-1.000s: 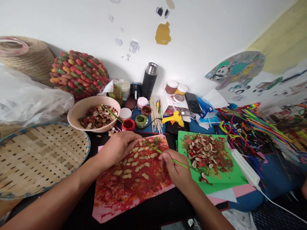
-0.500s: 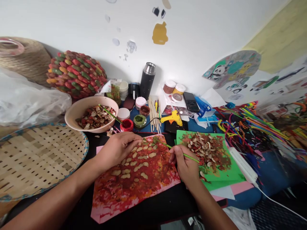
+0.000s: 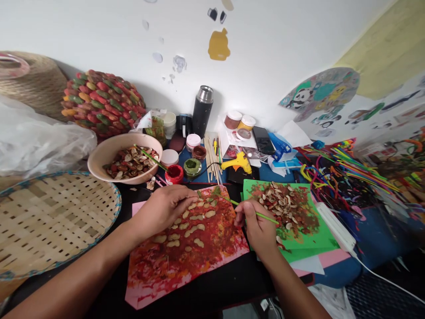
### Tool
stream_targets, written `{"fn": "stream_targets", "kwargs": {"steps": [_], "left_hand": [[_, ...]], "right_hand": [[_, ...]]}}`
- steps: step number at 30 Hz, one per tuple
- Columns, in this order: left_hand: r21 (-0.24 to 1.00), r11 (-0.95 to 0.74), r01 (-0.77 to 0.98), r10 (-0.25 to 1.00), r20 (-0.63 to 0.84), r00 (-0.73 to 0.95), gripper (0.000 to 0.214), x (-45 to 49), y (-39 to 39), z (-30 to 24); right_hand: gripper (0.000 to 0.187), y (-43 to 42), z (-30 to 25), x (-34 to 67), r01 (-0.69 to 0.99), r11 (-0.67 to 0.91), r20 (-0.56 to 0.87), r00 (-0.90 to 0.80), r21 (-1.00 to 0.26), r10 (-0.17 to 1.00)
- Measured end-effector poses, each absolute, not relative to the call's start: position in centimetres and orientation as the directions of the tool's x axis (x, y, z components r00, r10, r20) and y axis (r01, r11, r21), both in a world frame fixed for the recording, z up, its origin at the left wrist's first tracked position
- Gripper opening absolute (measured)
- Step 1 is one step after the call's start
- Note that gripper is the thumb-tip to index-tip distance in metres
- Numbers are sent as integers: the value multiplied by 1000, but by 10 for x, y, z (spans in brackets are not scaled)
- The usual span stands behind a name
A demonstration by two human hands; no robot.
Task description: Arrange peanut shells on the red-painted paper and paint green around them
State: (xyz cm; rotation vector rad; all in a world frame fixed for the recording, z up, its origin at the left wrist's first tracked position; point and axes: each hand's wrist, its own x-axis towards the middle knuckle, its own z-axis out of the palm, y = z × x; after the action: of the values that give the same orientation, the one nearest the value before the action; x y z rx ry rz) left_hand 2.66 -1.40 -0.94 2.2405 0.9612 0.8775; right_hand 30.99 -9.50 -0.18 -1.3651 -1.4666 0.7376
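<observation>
1. Two bare hands work over a red-daubed painted sheet (image 3: 189, 272) on the black surface (image 3: 199, 303), with peanuts (image 3: 195, 230) scattered across it.
2. The likeliest upset, I judge, is a smudge or a shifted peanut, should the left hand (image 3: 164, 207) drag its side through wet paint or brush against the nuts.
3. The open red paint jar (image 3: 174, 175) sits near the left knuckles; a careless push forward could tip it.
4. The right hand (image 3: 259, 228) has its grip closed on the green handle of a paintbrush (image 3: 265, 217); the brush slants toward the sheet's far right corner, contact unclear.
5. The left grip has its fingertips drawn close at the sheet's far side; whether they pinch a peanut, I cannot tell.
6. Most visible peanuts lie between the two hands, some just beside the left fingers.
</observation>
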Motion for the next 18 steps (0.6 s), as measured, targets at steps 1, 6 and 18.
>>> {"fn": "stream_targets", "kwargs": {"steps": [1, 6, 18], "left_hand": [[673, -610, 419, 763, 356, 539, 30, 28, -14, -10], [632, -654, 416, 733, 393, 555, 29, 30, -14, -13], [642, -630, 437, 751, 359, 554, 30, 27, -13, -16]], "right_hand": [[48, -96, -1, 309, 369, 186, 232, 86, -911, 969], [52, -96, -1, 306, 335, 147, 189, 96, -931, 977], [52, -98, -8, 311, 375, 106, 139, 61, -921, 988]]}}
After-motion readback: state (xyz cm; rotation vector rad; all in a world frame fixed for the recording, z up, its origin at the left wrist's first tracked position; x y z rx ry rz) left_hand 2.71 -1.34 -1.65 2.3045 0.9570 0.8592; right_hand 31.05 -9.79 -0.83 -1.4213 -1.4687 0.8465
